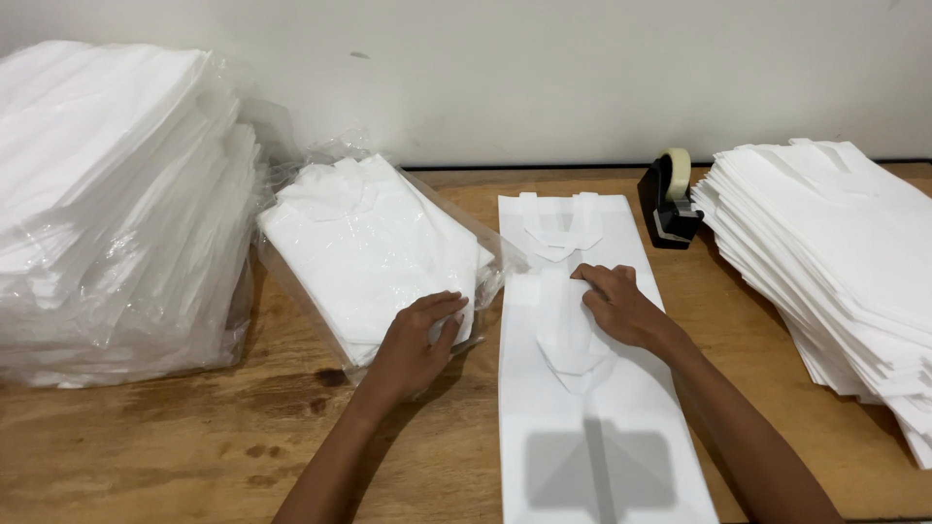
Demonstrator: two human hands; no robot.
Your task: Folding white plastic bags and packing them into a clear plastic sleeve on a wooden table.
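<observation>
The right hand (pixel 621 306) pressed flat, fingers together, on the long white flat paper bag (pixel 592 388); the left hand (pixel 417 340) lay spread on the plastic-wrapped bag pack (pixel 364 243). It looked light, creasable, best pinched at its edges.

flat white paper bag with handles (pixel 592 388): 1 | clear-wrapped packs of white bags: 2 (pixel 364 247) (pixel 112 204) | loose stack of white bags (pixel 835 262): 1 | black tape dispenser (pixel 668 202): 1 | hands: 2 (pixel 416 340) (pixel 617 306)

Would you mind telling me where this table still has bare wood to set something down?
Bare table lies front left, below the wrapped stack and beside the left hand. A narrower strip runs between the flat bag and the right pile. The back is crowded: open pack, tape dispenser.
</observation>
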